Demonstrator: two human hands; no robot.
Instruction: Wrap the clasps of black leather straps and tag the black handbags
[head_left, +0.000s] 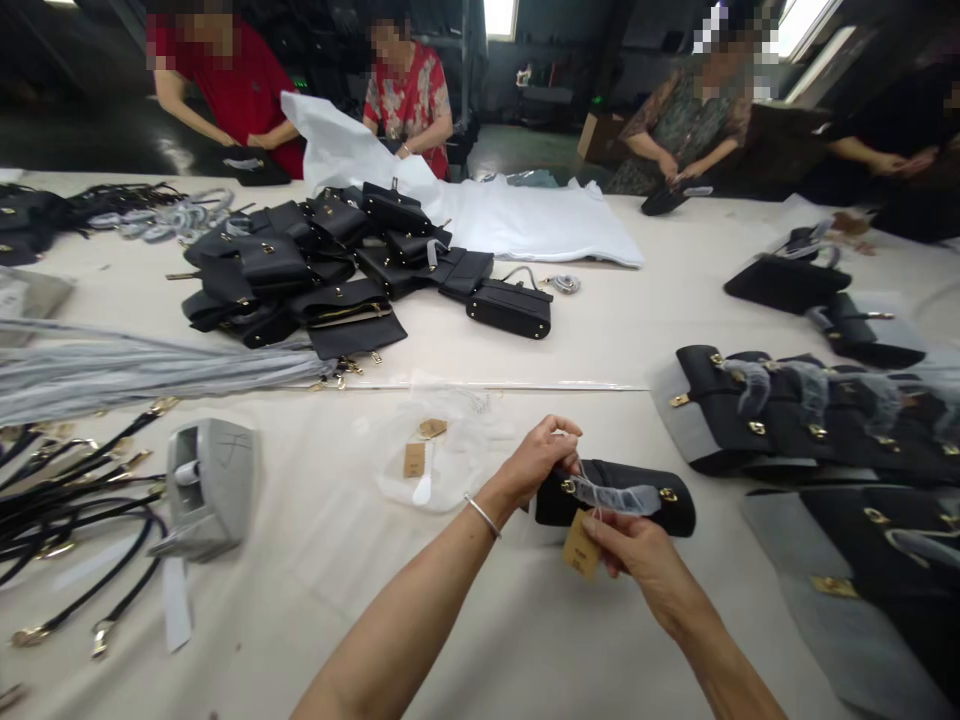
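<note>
Your left hand (536, 462) pinches a thin string (580, 470) tight, and your right hand (637, 560) holds a brown paper tag (581, 545) close, keeping it by the black handbag (675, 510) lying on the bench (300, 560).

Nothing actually readable here, sadly. Kraft hang tag (581, 545) dangling on its string (579, 472) in front of the black handbag (637, 498), with markings way too small and blurry to make out, and same deal for the two matching tags (414, 460) lying on the clear plastic bag (442, 462) nearby. Just some rough pen scrawl on top of the grey plastic dispenser (225, 465), maybe handwritten characters, but no luck reading those either.
</note>
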